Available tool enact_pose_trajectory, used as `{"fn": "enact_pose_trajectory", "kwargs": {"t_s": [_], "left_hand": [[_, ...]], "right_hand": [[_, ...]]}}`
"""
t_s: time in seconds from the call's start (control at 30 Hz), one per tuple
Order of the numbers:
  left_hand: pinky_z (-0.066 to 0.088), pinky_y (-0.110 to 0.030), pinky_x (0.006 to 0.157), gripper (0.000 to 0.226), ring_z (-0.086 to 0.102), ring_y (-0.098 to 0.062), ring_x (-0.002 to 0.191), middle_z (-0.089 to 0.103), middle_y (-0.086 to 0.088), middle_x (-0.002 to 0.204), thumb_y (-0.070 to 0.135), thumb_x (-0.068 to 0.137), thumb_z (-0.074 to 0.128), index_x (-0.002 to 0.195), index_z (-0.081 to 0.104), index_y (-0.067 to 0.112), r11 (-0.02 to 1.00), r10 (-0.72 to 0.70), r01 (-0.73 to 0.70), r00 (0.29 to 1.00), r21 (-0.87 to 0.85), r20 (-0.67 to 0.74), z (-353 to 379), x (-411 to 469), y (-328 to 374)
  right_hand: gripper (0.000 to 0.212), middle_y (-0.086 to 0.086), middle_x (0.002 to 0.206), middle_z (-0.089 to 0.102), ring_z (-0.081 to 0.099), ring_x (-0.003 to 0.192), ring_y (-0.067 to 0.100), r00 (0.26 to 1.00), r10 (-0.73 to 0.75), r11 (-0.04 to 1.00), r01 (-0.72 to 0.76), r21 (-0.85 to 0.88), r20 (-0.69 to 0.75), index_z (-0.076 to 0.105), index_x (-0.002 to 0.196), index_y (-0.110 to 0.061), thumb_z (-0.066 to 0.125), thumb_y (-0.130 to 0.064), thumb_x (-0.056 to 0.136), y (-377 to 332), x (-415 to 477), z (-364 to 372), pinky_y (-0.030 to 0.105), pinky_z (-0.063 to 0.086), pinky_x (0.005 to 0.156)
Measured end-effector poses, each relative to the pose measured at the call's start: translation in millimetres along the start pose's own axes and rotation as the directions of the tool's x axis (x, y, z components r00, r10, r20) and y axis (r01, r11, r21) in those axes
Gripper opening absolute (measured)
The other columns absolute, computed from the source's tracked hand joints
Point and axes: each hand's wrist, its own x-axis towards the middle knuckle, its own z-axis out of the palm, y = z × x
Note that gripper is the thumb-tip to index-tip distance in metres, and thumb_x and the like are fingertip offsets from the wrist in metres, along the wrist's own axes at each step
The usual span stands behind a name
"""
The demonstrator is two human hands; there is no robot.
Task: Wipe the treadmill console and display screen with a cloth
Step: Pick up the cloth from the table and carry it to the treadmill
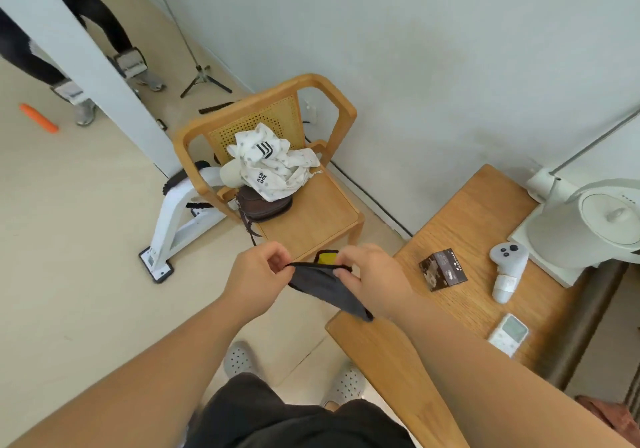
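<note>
The cloth (325, 288), dark grey, is pinched along its top edge by the left hand (258, 274) and the right hand (374, 279), near the table (388, 364) corner. On the chair (311, 221) beyond, a brown bag (268, 205) is covered by white clothing (273, 165); its contents are hidden.

Person at the surface: the left hand (258, 274), right hand (374, 278) and both forearms were bare. Dark charcoal shorts (294, 420) were worn, with pale grey perforated clogs (239, 359).

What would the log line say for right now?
left hand: pinches dark cloth | right hand: pinches dark cloth | wiping: not begun
</note>
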Motion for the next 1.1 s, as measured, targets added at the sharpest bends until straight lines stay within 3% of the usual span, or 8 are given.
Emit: {"fn": "enact_pose_trajectory", "kwargs": {"t_s": [0.13,0.27,0.4,0.53,0.7,0.83,0.93,1.1], "left_hand": [[0.041,-0.007,0.062,0.02,0.059,-0.004,0.074,0.068,0.009,0.079,0.009,0.086,0.07,0.082,0.072,0.028,1.0,-0.024,0.023,0.994,-0.012,-0.104,-55,2,-28],[0.041,-0.013,0.063,0.025,0.059,-0.006,0.073,0.069,0.008,0.08,0.008,0.088,0.069,0.077,0.07,0.032,0.992,-0.104,0.087,0.977,-0.095,-0.184,-121,6,-77],[0.041,-0.012,0.058,0.021,0.057,0.005,0.064,0.071,0.015,0.07,0.007,0.088,0.069,0.08,0.071,0.025,0.978,-0.154,0.119,0.967,-0.173,-0.204,-200,3,-132],[0.041,-0.007,0.058,0.02,0.057,0.008,0.065,0.068,0.013,0.073,0.007,0.088,0.068,0.08,0.07,0.026,0.957,-0.25,0.178,0.908,-0.229,-0.337,-280,-15,-194],[0.042,-0.012,0.065,0.019,0.062,-0.002,0.076,0.07,0.009,0.081,0.007,0.088,0.066,0.081,0.069,0.024,0.896,-0.433,0.297,0.75,-0.33,-0.5,-362,-78,-283],[0.046,-0.023,0.067,0.019,0.063,-0.01,0.08,0.069,0.009,0.08,0.005,0.087,0.065,0.08,0.069,0.023,0.814,-0.58,0.414,0.578,-0.407,-0.574,-400,-140,-348],[0.044,-0.018,0.065,0.014,0.062,-0.008,0.077,0.067,0.009,0.079,0.006,0.088,0.065,0.084,0.07,0.019,0.742,-0.666,0.477,0.444,-0.471,-0.6,-421,-177,-384],[0.039,-0.017,0.064,0.019,0.059,-0.008,0.076,0.064,0.01,0.079,0.01,0.088,0.063,0.085,0.066,0.029,0.628,-0.75,0.519,0.205,-0.579,-0.629,-452,-212,-442]], "right_hand": [[0.006,-0.008,0.087,0.065,0.049,0.091,0.014,0.987,-0.094,0.984,0.111,-0.14,0.128,0.069,0.098,-0.026,0.063,-0.026,0.098,-47,46,12,0.032,0.041,0.079],[0.011,-0.004,0.091,0.063,0.049,0.092,0.018,0.964,-0.032,0.961,0.103,-0.258,0.263,0.069,0.101,-0.024,0.058,-0.025,0.099,-93,87,45,0.038,0.047,0.084],[0.014,-0.004,0.093,0.06,0.056,0.092,0.019,0.948,0.022,0.956,0.073,-0.284,0.318,0.069,0.105,-0.026,0.056,-0.027,0.1,-160,130,87,0.036,0.05,0.079],[0.013,-0.004,0.095,0.066,0.059,0.092,0.021,0.922,-0.085,0.94,0.2,-0.276,0.377,0.064,0.099,-0.026,0.055,-0.018,0.094,-245,181,137,0.039,0.05,0.079],[0.01,-0.007,0.088,0.066,0.061,0.083,0.018,0.81,-0.242,0.864,0.43,-0.261,0.533,0.062,0.092,-0.03,0.055,-0.023,0.095,-360,233,216,0.04,0.054,0.077],[0.014,-0.006,0.086,0.062,0.058,0.083,0.018,0.671,-0.373,0.778,0.602,-0.178,0.641,0.068,0.092,-0.026,0.057,-0.019,0.094,-451,257,284,0.037,0.05,0.074],[0.015,-0.013,0.082,0.051,0.053,0.082,0.014,0.56,-0.447,0.704,0.702,-0.112,0.698,0.062,0.088,-0.03,0.058,-0.019,0.096,-509,271,335,0.032,0.04,0.069],[0.011,-0.015,0.086,0.049,0.052,0.085,0.014,0.345,-0.549,0.543,0.84,0.011,0.761,0.069,0.1,-0.024,0.059,-0.019,0.098,-599,294,419,0.029,0.035,0.073]]}}
